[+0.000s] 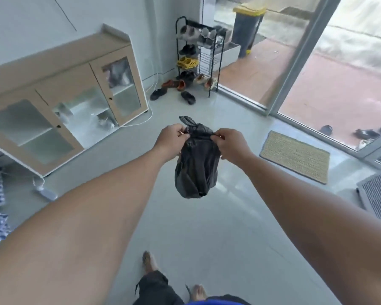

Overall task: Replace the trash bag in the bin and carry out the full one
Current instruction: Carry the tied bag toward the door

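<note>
A small black trash bag [196, 166], bulging with its load, hangs in the air in front of me above the grey floor. My left hand [173, 139] pinches the left side of its gathered neck. My right hand [231, 143] pinches the right side of the neck. A twisted end of the bag sticks up behind my left fingers. Outside the glass door stands a dark wheelie bin [248, 29] with a yellow lid. The indoor bin is not in view.
A beige glass-front cabinet [64, 102] stands at the left, with a white cable and power strip [45, 192] on the floor. A black shoe rack [198, 53] with loose shoes is ahead. A woven doormat [295, 156] lies by the sliding glass door [304, 62].
</note>
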The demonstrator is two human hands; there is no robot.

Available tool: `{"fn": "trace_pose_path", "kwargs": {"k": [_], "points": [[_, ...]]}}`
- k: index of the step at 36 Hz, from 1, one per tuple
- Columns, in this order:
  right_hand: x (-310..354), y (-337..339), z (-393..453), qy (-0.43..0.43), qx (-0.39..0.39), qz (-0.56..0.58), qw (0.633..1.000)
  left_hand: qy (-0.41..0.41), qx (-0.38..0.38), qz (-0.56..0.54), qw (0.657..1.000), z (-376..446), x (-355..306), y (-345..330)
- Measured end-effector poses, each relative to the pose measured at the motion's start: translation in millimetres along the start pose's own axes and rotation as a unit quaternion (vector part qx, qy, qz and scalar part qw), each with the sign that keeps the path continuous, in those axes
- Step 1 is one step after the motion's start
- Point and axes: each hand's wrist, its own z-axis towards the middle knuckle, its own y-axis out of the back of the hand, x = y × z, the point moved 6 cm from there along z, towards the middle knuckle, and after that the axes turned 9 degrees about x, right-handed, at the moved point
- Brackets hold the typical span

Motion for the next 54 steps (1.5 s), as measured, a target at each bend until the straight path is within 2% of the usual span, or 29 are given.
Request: {"fn": "trace_pose_path", "kwargs": {"k": [8,16,19,24,28,35,39,41,42,50,54], "points": [[-42,85,51,-0.068,-0.076,0.029,0.994,-0.09,0.095,0.015,0.991,119,-75,-49],[-96,172,82,-0.165,-0.201,0.052,0.964,-0.168,0.229,0.026,0.959,232,-155,-121],[-122,198,87,-0.19,-0.254,0.066,0.946,-0.184,0.278,0.027,0.942,261,-179,-156],[-183,234,97,-0.262,-0.292,0.073,0.917,-0.187,0.35,0.045,0.917,298,-212,-223],[-241,257,117,-0.291,-0.3,0.086,0.904,-0.178,0.37,0.079,0.909,337,-222,-279],[-358,276,187,-0.338,-0.235,0.13,0.902,-0.08,0.385,0.111,0.913,417,-193,-378],[-426,264,226,-0.38,-0.169,0.151,0.897,-0.009,0.395,0.139,0.908,459,-155,-433],[-444,256,236,-0.384,-0.144,0.159,0.898,0.003,0.399,0.144,0.905,471,-139,-445],[-473,253,255,-0.391,-0.132,0.164,0.896,0.014,0.396,0.149,0.906,493,-124,-467],[-622,183,322,-0.436,-0.09,0.171,0.879,0.08,0.427,0.132,0.891,587,-7,-587],[-688,141,347,-0.458,-0.1,0.195,0.862,0.089,0.436,0.115,0.888,620,43,-639]]}}
